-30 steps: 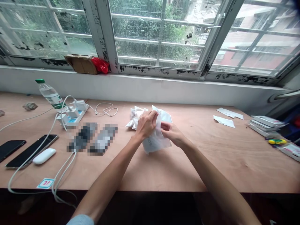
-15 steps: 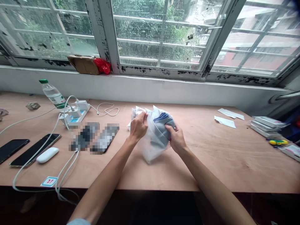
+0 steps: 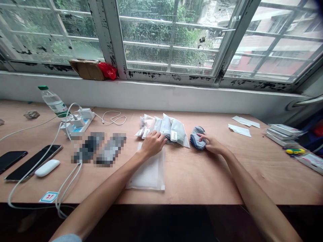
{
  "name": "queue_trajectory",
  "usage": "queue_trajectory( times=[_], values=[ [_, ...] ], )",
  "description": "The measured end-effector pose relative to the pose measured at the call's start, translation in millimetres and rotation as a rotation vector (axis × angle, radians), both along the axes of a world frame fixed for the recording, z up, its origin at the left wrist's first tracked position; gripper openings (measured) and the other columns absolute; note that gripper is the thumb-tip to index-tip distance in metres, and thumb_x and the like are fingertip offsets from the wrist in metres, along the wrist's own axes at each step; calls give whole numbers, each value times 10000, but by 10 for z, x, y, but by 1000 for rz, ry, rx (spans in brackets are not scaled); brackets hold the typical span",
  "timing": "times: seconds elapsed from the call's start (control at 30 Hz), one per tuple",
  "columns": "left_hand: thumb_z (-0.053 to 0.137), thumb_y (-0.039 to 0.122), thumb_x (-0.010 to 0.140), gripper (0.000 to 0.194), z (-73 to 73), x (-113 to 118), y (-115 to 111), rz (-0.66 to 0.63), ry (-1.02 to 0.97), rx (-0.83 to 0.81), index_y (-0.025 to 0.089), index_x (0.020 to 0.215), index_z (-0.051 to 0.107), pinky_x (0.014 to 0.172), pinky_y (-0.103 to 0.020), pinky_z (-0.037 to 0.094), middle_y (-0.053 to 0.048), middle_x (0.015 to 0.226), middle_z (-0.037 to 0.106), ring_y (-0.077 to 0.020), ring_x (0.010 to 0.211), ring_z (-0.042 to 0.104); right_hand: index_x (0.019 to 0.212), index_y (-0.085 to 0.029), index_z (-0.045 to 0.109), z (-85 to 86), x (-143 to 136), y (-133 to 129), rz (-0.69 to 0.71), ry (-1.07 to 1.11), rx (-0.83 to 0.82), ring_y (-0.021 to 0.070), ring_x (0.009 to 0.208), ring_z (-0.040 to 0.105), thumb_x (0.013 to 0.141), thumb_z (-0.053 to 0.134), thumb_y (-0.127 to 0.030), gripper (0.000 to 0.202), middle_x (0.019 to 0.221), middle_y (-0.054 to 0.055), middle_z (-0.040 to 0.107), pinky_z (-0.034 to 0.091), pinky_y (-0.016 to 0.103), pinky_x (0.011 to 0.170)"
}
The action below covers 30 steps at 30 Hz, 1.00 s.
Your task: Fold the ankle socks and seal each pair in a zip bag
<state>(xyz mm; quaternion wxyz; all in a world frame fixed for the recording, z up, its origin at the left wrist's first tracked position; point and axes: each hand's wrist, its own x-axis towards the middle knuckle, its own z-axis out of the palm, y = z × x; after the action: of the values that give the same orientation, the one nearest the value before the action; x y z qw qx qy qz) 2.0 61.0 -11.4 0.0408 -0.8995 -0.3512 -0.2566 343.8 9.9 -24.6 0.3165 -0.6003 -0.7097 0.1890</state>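
Both hands have separated since the earlier frames: the clear bag they held together now lies flat on the table, and the grey-blue fabric bundle it contained rests to the right of it.

The wooden table [image 3: 217, 181] spans the view, with a white-framed window [image 3: 171, 40] running along its far side. An empty clear plastic bag [image 3: 148, 173] lies flat near the front edge, partly under the left forearm. A row of filled packets [image 3: 166, 129] sits fanned out just beyond it, at the table's centre.

The left hand [image 3: 152, 144] rests palm down at the near edge of the packet row, fingers loosely curved and touching the packets; it grips nothing that can be seen. The right hand [image 3: 212, 144] lies on the table with its fingers set against the right side of the fabric bundle [image 3: 197, 137]. Whether the fingers close around the bundle cannot be told.

To the far left, a water bottle [image 3: 53, 102] stands beside a white power strip [image 3: 79, 123] with cables leading off it. Two dark phones [image 3: 32, 161] and a white mouse [image 3: 47, 167] lie near the left front edge. On the right, two paper slips [image 3: 241, 129] lie flat, and a stack of flat boxes [image 3: 284, 133] sits by the right edge.
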Motion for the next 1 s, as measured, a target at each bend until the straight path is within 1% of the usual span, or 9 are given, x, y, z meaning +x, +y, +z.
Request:
queue_trajectory(
  times=[0.17,0.27,0.4,0.53,0.67,0.77,0.83,0.9,1.0],
  values=[
    [330,540,937,504,269,347,-6,243,-83,-261,165,763,617,640,-336,382,-125,713,621,-262,692,597,1230,-193,587,10,-235,-107,26,-262,59,361,1311,458,634,682,-149,605,1372,150,546,411,520,1031],
    [436,550,881,482,286,520,79,249,-69,-499,178,599,555,604,-317,367,-87,574,560,-243,619,576,1202,-201,585,-24,-422,-121,45,-337,87,286,1075,628,794,621,-279,417,1227,127,644,503,394,888],
    [466,361,880,315,196,548,233,127,-209,-660,187,625,528,589,-282,365,-15,528,518,-173,556,515,1142,-195,608,-38,-287,-104,-44,-325,35,257,1013,638,821,543,-168,329,1169,120,667,484,376,877],
    [434,382,915,262,208,470,268,-9,-462,-627,191,763,530,619,-242,393,20,634,511,-129,621,492,1100,-215,649,112,-183,-47,-88,10,-56,266,1005,636,710,737,-312,412,1123,86,682,478,388,917],
    [481,453,901,278,352,411,109,-253,-752,-698,188,830,528,675,-223,442,5,792,546,-108,705,519,864,-175,656,191,-592,82,-287,703,-56,215,812,672,780,650,-540,374,951,105,692,555,372,785],
    [484,493,902,304,457,320,-74,-373,-874,-810,192,882,523,678,-221,461,-17,960,578,-97,737,548,875,-184,651,181,-915,185,-191,993,-315,193,733,665,779,632,-602,429,905,92,696,574,336,665],
    [505,503,892,327,490,222,-179,-448,-822,-892,180,849,528,694,-238,480,-38,1019,593,-112,776,583,872,-199,642,176,-1005,240,-159,1139,-287,164,679,643,780,639,-590,402,822,49,690,555,284,599],
    [541,505,873,353,498,126,-243,-433,-688,-931,163,785,536,707,-270,497,-60,965,617,-144,798,613,818,-198,631,190,-1012,279,-202,1184,-116,139,618,609,753,681,-557,368,707,5,660,519,246,559],
    [544,518,869,353,519,70,-248,-148,-637,-730,167,831,543,720,-319,504,-76,911,627,-190,834,626,786,-176,642,267,-1007,277,-215,997,75,135,590,579,747,672,-569,396,661,-8,644,472,245,545]
  ],
)
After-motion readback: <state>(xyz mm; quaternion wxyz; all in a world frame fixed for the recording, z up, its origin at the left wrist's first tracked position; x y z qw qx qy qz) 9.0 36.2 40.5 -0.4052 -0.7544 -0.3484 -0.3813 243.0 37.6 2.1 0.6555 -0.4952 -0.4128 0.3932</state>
